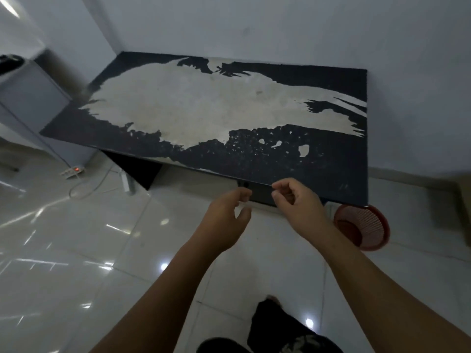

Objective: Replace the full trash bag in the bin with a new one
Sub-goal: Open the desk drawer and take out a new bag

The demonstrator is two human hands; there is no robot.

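Hands hover empty, fingers loosely curled: left hand (224, 220), right hand (297, 203) (red bin (362, 226) just right of it).

The table (318, 161) was black with a large worn cream patch; the slatted bin (367, 225) was red; the floor (76, 250) glossy white tile.

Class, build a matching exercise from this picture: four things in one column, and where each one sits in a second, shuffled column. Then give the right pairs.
Things
1. red basket
2. power strip
3. right hand
4. black table

Places
A. on the floor, far left
B. pushed into the corner of the walls
C. on the floor below the table's right end
D. in the air before the table's front edge

Pairs: 1-C, 2-A, 3-D, 4-B
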